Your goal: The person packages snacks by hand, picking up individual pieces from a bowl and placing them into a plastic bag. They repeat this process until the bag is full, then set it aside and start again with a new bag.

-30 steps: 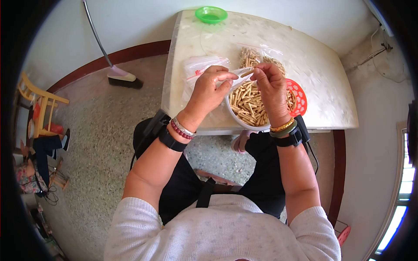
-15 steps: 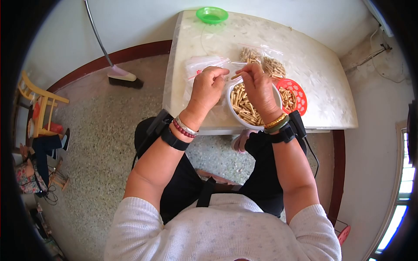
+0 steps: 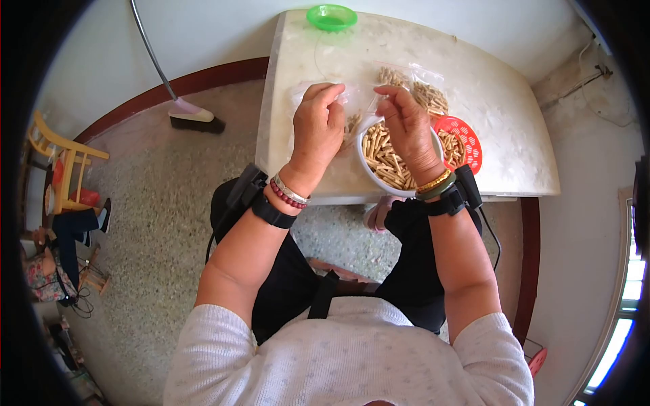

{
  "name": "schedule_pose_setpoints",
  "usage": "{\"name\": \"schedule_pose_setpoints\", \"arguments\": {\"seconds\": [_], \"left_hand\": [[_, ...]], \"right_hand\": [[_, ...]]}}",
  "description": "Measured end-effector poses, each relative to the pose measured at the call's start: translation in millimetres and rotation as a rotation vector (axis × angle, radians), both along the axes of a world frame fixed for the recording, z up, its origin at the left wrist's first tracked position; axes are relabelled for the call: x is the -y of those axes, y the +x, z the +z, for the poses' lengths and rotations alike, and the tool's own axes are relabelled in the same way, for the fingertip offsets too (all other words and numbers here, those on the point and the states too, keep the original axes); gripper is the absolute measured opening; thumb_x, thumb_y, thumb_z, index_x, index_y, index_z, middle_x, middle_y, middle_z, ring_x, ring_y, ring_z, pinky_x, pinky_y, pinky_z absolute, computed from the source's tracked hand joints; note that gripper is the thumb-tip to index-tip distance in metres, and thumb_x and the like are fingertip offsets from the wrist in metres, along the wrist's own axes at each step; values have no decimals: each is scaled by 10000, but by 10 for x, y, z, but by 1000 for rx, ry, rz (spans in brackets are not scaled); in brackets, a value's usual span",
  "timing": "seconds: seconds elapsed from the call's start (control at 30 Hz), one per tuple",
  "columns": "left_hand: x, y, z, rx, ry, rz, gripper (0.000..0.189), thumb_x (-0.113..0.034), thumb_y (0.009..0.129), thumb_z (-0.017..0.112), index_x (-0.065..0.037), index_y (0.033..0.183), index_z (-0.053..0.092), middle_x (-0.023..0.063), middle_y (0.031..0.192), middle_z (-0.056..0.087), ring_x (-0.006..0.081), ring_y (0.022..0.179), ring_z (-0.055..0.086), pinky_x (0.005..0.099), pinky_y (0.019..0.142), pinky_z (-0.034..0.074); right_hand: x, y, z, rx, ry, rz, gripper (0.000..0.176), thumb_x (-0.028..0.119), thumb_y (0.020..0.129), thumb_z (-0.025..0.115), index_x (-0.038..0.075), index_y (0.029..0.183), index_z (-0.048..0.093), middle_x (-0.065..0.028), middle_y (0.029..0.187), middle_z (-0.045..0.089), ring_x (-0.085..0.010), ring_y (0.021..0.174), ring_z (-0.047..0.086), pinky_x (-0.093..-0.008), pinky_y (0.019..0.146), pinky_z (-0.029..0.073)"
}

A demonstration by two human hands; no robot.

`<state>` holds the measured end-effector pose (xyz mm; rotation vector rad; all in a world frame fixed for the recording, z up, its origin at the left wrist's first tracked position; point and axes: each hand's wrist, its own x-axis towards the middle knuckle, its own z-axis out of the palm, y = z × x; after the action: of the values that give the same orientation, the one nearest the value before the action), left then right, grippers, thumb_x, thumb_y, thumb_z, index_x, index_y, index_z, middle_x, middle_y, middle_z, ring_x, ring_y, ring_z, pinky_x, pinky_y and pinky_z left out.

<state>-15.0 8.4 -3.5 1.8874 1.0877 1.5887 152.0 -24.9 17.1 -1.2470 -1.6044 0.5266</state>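
My left hand [image 3: 318,125] is closed, thumb and fingertips pinching one upper edge of a clear plastic bag [image 3: 353,128]. Short pale-brown stick pieces show low in this bag, partly behind my left hand. Across from it, my right hand [image 3: 405,125] pinches what looks like the bag's other upper edge; the thin film between is hard to make out. Below my right hand stands a white bowl [image 3: 361,152] full of short cut sticks [image 3: 383,162]. Flat clear bags [image 3: 302,91] lie behind my left hand, mostly hidden by it.
Filled bags of sticks [image 3: 429,99] lie beyond the bowl. A red perforated basket [image 3: 470,139] with more sticks touches the bowl's right side. A green dish [image 3: 332,17] sits at the table's far edge. A broom [image 3: 193,116] leans at the wall; a seated person [image 3: 47,271] is far left.
Both hands have moved up and slightly apart over the table. The stick piece at my right fingertips no longer shows there. Stick pieces in the bag now show between my hands.
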Motion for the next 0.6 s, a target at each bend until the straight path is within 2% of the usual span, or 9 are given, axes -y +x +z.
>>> {"name": "schedule_pose_setpoints", "arguments": {"seconds": [0.03,0.1,0.13,0.17,0.23,0.27,0.33,0.47,0.6], "left_hand": [[-7,-4,-10,-25,8,-25,222,5,851,519,26,1029,648,167,1030,642,273,887,638,324,769,508],[-18,-2,-78,-53,0,-54,235,6,864,527,10,1065,647,147,1057,641,233,888,643,292,747,507],[-36,17,-119,-48,-15,-79,231,-1,864,536,10,1068,645,140,1053,639,220,869,640,289,741,507],[-41,31,-161,-42,-27,-103,229,-8,864,545,11,1070,643,133,1049,637,207,849,636,287,734,507],[20,63,-136,-54,-62,-120,229,-15,863,553,4,1074,641,125,1044,634,192,823,627,285,726,507],[49,69,-110,-66,-93,-138,230,-22,862,562,-3,1078,639,116,1039,631,178,797,618,284,718,506],[99,66,-55,-84,-93,-161,236,-25,858,570,-16,1084,639,110,1053,624,172,786,609,282,708,505],[121,110,-58,-127,-8,-170,260,-26,846,588,-48,1101,632,104,1096,606,175,814,605,276,687,499],[165,111,5,-179,45,-135,265,-9,839,582,-52,1097,629,107,1127,591,187,875,605,284,691,498]], "right_hand": [[-4,16,-6,-3,-10,-2,196,80,919,570,38,1108,598,-74,768,632,-131,711,592,-259,662,477],[-18,62,-17,-251,47,-49,185,91,931,567,24,1102,598,-27,865,633,-79,776,564,-229,700,469],[-21,146,-21,-197,5,-129,186,87,933,570,22,1105,594,-15,912,635,-69,779,555,-214,707,467],[-35,201,-41,-213,-4,-191,176,109,916,595,19,1066,610,-17,856,635,-71,745,553,-221,690,470],[-85,448,-185,24,-110,-231,134,124,872,627,33,968,651,-52,786,655,-124,704,598,-257,677,489],[-64,549,-255,24,-110,-231,134,124,872,627,33,968,651,-52,786,655,-124,704,598,-257,677,489],[46,620,-290,447,-263,-23,98,136,816,643,62,869,680,-99,745,664,-219,700,640,-325,675,507],[174,558,-437,618,-379,114,104,145,795,624,100,856,696,-116,788,680,-292,777,657,-392,713,508],[180,583,-557,714,-388,71,117,159,807,605,109,856,698,-123,797,680,-303,792,654,-400,720,506]]}}
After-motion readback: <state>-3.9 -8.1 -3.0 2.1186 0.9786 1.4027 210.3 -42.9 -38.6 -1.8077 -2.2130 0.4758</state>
